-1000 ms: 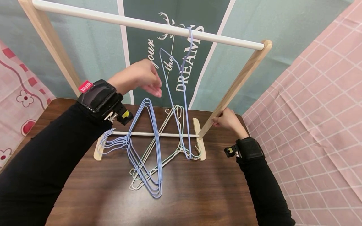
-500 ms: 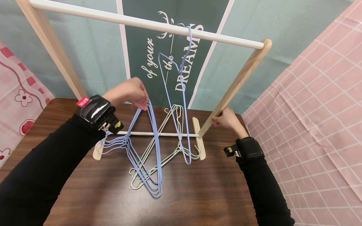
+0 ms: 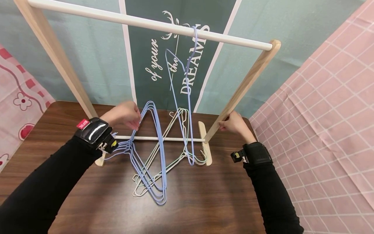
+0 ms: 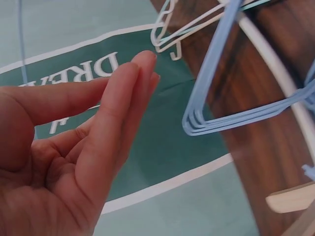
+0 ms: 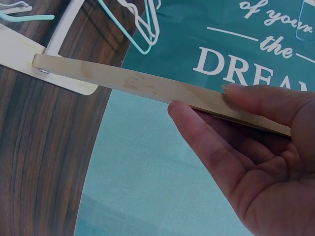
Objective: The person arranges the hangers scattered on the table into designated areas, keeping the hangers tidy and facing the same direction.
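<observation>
In the head view, my left hand (image 3: 127, 113) is over the upper left side of a stack of blue wire hangers (image 3: 163, 156) on the table. Seen from the left wrist, the hand's long fingers are nearly straight with the thumb against them; nothing is held, and the blue hangers (image 4: 211, 129) are apart from it. My right hand (image 3: 233, 123) grips the rack's right wooden post (image 3: 248, 76) low down, thumb on one side and fingers on the other. From the top white rail (image 3: 152, 24), a single blue hanger (image 3: 195, 40) hangs by its hook.
White and pale green hangers (image 3: 184, 112) lie partly beneath the blue stack, around the lower white rail (image 3: 175, 139). A wooden foot (image 3: 208, 152) supports the rack on the brown table (image 3: 204, 201). Behind is a green and teal cloth; a pink checked cloth (image 3: 324, 97) stands at right.
My left hand has come down and left from beside the hanging hanger to the blue stack. That hanger sways slightly on the rail. My right hand keeps its grip on the post.
</observation>
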Motion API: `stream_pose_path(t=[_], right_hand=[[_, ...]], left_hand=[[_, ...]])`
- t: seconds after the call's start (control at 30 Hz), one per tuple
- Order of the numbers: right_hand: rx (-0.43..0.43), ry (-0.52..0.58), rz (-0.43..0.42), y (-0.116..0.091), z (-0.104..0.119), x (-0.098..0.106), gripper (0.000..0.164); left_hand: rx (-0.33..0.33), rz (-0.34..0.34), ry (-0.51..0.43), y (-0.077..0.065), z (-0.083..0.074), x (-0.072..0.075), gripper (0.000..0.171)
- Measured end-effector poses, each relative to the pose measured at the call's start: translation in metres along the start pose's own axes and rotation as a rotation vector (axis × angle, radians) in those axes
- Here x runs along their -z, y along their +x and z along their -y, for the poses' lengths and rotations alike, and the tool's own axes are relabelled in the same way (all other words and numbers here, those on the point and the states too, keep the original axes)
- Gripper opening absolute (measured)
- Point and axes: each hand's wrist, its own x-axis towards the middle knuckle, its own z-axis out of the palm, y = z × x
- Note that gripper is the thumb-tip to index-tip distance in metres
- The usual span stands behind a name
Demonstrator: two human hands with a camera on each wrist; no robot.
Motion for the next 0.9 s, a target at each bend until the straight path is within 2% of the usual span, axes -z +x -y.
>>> stream_pose_path(t=[0.27, 0.4, 0.67, 0.9], right_hand=[[-0.006, 0.027, 0.014, -0.001, 0.002, 0.000, 0.026], [-0.009, 0.030, 0.011, -0.001, 0.002, 0.000, 0.027], [0.014, -0.024, -0.010, -0.001, 0.002, -0.002, 0.026], [0.015, -0.021, -0.015, -0.002, 0.001, -0.002, 0.026]], left_hand=[[0.087, 0.017, -0.002, 0.008, 0.033, -0.019, 0.014], [0.109, 0.031, -0.021, 0.009, 0.050, -0.028, 0.014], [0.133, 0.006, -0.029, 0.004, 0.079, -0.042, 0.008], [0.171, -0.003, -0.123, -0.001, 0.099, -0.051, 0.007]])
